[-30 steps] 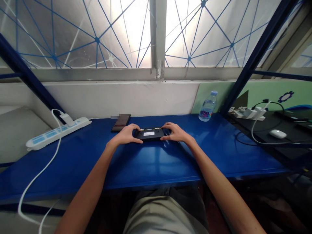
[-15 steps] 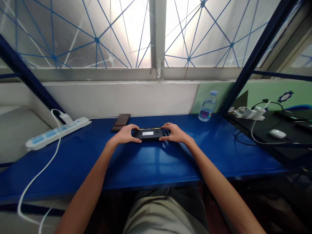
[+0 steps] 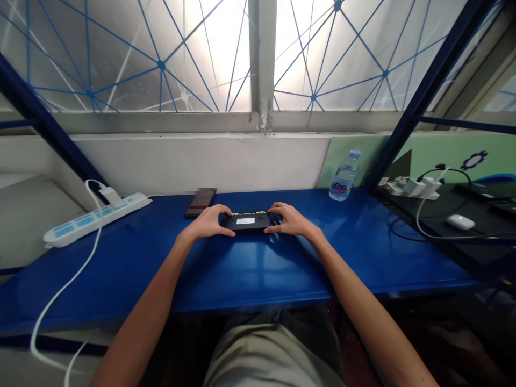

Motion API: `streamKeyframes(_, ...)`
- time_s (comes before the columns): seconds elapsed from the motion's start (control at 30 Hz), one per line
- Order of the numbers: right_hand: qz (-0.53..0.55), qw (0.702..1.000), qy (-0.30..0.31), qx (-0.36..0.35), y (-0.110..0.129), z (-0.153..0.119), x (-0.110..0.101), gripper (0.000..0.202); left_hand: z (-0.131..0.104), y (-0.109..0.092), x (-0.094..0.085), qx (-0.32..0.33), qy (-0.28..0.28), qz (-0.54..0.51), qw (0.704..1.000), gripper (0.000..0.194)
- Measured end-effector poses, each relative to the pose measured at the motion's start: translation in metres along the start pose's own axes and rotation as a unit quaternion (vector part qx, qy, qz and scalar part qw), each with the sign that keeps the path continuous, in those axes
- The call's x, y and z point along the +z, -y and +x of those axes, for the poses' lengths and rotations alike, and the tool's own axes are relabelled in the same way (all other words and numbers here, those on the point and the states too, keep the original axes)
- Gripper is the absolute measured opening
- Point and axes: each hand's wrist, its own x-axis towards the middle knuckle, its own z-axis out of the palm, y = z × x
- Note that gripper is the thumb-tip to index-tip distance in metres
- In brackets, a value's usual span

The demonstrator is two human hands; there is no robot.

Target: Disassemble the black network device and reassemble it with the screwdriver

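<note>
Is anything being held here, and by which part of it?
The black box-shaped object, by its two ends: left hand at one, right hand at the other.

An office-like workspace — the left hand [image 3: 206,222] and right hand [image 3: 291,220] are over a blue desk [image 3: 258,277], patterned windows [image 3: 121,32] rise beyond them, a power strip [image 3: 86,224] lies to their left, and well to their right — a black worktop [image 3: 486,221] with a white computer mouse [image 3: 460,221].

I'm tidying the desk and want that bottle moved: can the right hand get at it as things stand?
Not quite, it seems: the right hand is holding one end of the black box. If freed, it likely could, since no object shows between it and the bottle.
</note>
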Motion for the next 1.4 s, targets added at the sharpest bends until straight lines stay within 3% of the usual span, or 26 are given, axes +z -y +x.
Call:
streamKeyframes(0.8,-0.026,0.999,0.02,0.021,-0.004,-0.001,-0.001,0.066,0.002,-0.006,0.002,0.013,-0.007,0.001,1.0,0.064)
streamKeyframes(1.2,-0.026,0.999,0.026,0.027,-0.004,0.0,-0.002,0.066,0.002,0.004,0.004,0.017,0.013,0.0,1.0,0.072)
streamKeyframes(1.4,-0.006,0.999,0.033,0.034,-0.005,0.0,-0.001,0.066,0.002,-0.002,0.003,0.007,0.001,-0.008,1.0,0.071)
